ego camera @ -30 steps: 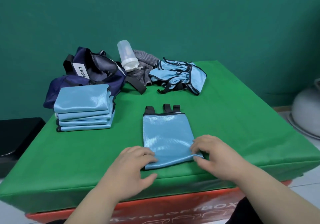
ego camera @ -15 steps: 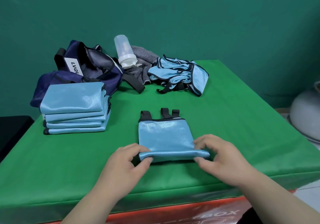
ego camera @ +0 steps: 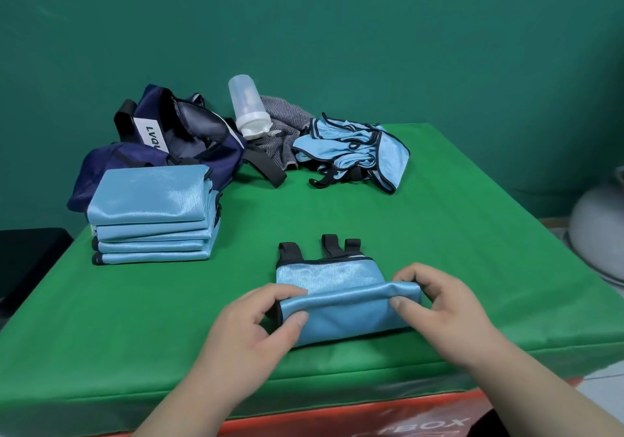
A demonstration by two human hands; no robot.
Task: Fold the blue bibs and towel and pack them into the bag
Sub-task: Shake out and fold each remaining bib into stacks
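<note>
One blue bib (ego camera: 344, 321), half folded, is pinched by left hand (ego camera: 253, 332) and right hand (ego camera: 445, 305); next its lifted edge should be laid flat toward its straps (ego camera: 289, 250).

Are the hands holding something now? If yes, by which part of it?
Yes, the bib. The left hand pinches its near left corner, and the right hand pinches its near right corner.

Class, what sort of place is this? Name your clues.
Probably a staged indoor work area: green cloth-covered table, plain teal wall behind, folded blue bibs stacked beside a navy bag.
</note>
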